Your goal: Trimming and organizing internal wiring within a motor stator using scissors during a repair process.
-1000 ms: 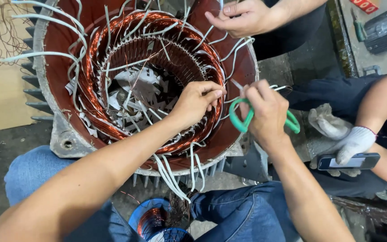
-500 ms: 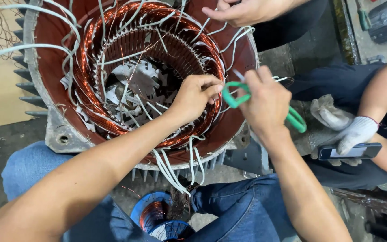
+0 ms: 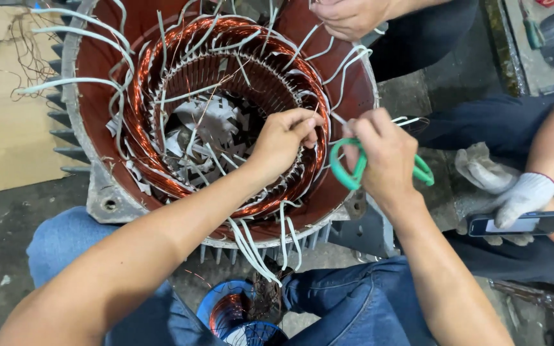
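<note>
Shifted slightly left since the earlier frame; right hand (image 3: 383, 157) closed through green scissors (image 3: 354, 168), blades hidden beyond the fingers; left hand (image 3: 283, 138) pinching a white sleeved lead (image 3: 336, 118) at the copper winding (image 3: 145, 109) inside the stator housing (image 3: 97, 192); beyond, another person's hand (image 3: 351, 16); risk: nicking neighbouring copper if blades wander.

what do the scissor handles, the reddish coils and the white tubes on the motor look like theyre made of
Scissors in the right hand: handles look like smooth green plastic. Coils: bare shiny copper wire, by the orange metallic gleam. White tubes: probably flexible insulating sleeving, matte and limp. Left hand pinches one strand.
</note>
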